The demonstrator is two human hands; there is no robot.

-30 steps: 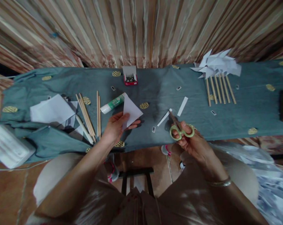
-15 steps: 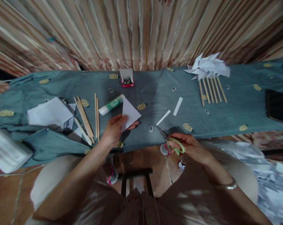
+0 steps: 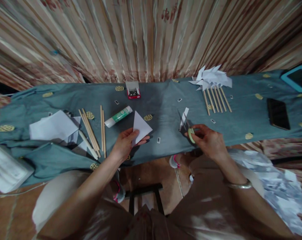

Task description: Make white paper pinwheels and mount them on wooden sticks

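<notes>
My left hand (image 3: 125, 141) pinches a folded white paper triangle (image 3: 141, 127), thumb on top and fingers underneath. Beyond that hand lies a green and white glue stick (image 3: 119, 116). My right hand (image 3: 208, 138) is closed on light green-handled scissors (image 3: 191, 134). Their blades point away from me, over a white paper strip (image 3: 184, 117) on the cloth. Whether the blades touch the strip I cannot tell. Further right, several paper pinwheels (image 3: 212, 78) on wooden sticks (image 3: 217, 100) lie together.
Wooden dowels (image 3: 90, 130) and white paper sheets (image 3: 53, 126) lie on the left of the cloth-covered table (image 3: 163, 103). At the back stands a small red box of pins (image 3: 133, 93). A phone (image 3: 278, 114) and a blue-framed device (image 3: 297, 78) are at the right.
My right hand has moved the scissors forward and right, to the paper strips, and their blades have spread. My left hand still holds the paper triangle. The view has shifted slightly.
</notes>
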